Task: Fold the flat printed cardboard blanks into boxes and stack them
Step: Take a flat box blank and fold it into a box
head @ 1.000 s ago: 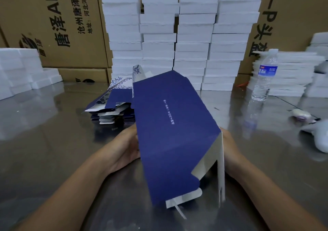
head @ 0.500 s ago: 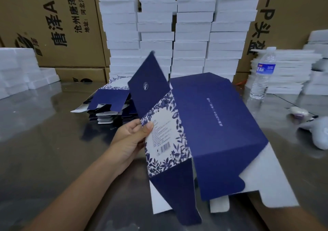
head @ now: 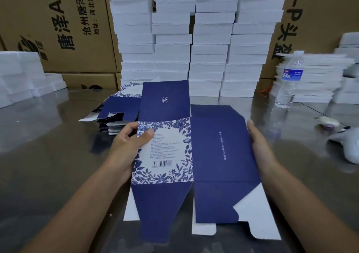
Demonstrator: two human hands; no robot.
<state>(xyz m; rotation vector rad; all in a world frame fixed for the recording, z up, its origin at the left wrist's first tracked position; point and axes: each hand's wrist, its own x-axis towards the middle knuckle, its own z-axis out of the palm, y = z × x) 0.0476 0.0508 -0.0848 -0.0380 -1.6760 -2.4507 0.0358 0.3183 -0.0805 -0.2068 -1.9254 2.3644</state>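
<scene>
Here the printed blank [head: 213, 155] lies spread over the table [head: 48, 146]: the left hand [head: 128, 146] pinches its floral panel, thumb on top; the right hand [head: 260, 146] rests straight-fingered against the navy edge. Push both edges inward evenly so the creases pop square.
</scene>
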